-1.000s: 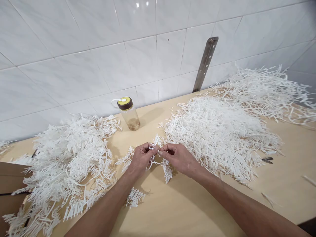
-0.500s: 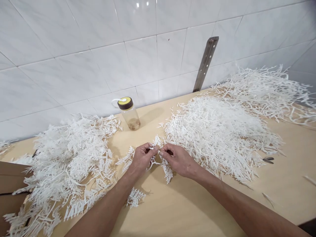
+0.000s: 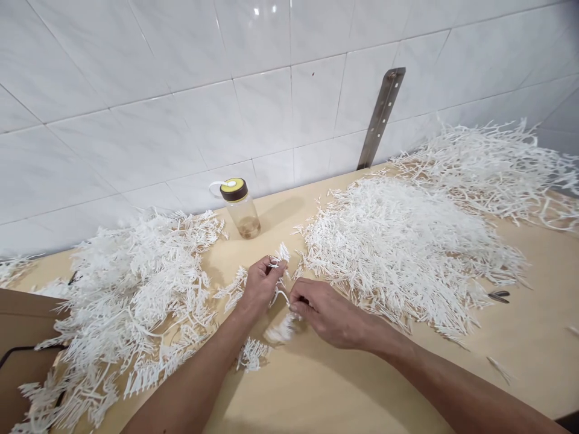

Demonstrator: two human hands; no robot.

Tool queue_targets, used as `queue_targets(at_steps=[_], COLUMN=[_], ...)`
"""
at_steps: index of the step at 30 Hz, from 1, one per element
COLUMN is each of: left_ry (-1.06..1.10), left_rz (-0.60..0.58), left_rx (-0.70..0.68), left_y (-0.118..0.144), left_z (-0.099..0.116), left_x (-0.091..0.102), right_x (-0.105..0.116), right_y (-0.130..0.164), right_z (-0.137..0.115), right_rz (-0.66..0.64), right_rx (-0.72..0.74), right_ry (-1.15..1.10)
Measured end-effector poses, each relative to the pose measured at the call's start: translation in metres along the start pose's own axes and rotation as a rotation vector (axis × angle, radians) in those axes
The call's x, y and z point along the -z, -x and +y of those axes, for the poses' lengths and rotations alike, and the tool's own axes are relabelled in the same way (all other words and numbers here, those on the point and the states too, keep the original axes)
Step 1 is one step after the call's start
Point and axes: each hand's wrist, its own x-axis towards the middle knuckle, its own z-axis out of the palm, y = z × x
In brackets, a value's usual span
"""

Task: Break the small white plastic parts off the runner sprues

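Pinched in my left hand [image 3: 261, 282] is a white branched plastic sprig [image 3: 282, 255], its small tips sticking up past the thumb. A curved white stem [image 3: 283, 294] runs from below that hand towards my right hand [image 3: 323, 310]. My right thumb and forefinger are closed on a white sprig, whose fringed end [image 3: 281, 329] hangs blurred beneath them. Two small clumps lie on the table close by, one left of my left hand [image 3: 233, 289] and a lower clump [image 3: 252, 354] beside my left forearm.
A large heap of short white pieces [image 3: 398, 247] spreads to the right, with longer branched strands [image 3: 493, 163] behind it. Another white heap [image 3: 136, 289] lies left, beside a brown box [image 3: 27, 349]. A lidded bottle [image 3: 242, 208] stands near the wall; small dark snips [image 3: 499, 296] lie right.
My right hand has moved down and slightly right, away from my left hand, and the sprig under it swings. My left hand stays nearly in place. The view has shifted slightly.
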Motion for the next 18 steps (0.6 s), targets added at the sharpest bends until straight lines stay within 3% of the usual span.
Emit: queue_targets(at_steps=[3,8,12,15,18], left_ry=[-0.018,0.047,0.05,0.022,0.013], left_rz=[-0.065,-0.113,-0.124,-0.121,-0.101], left_rx=[0.035,0.057,0.072,0.06,0.035], left_y=[0.001,0.0,-0.003,-0.002,0.0], left_z=[0.002,-0.003,-0.008,-0.006,-0.003], left_x=[0.001,0.003,0.005,0.004,0.003], right_x=[0.004,0.016,0.021,0.02,0.016], right_y=[-0.001,-0.008,-0.009,-0.009,-0.009], right_z=[-0.001,0.016,0.026,0.022,0.015], right_rz=[0.09,0.338,0.463,0.436,0.275], right_rx=[-0.069,-0.321,-0.322,-0.226,-0.168], right_ry=[-0.051,-0.068,0.027,0.077,0.016])
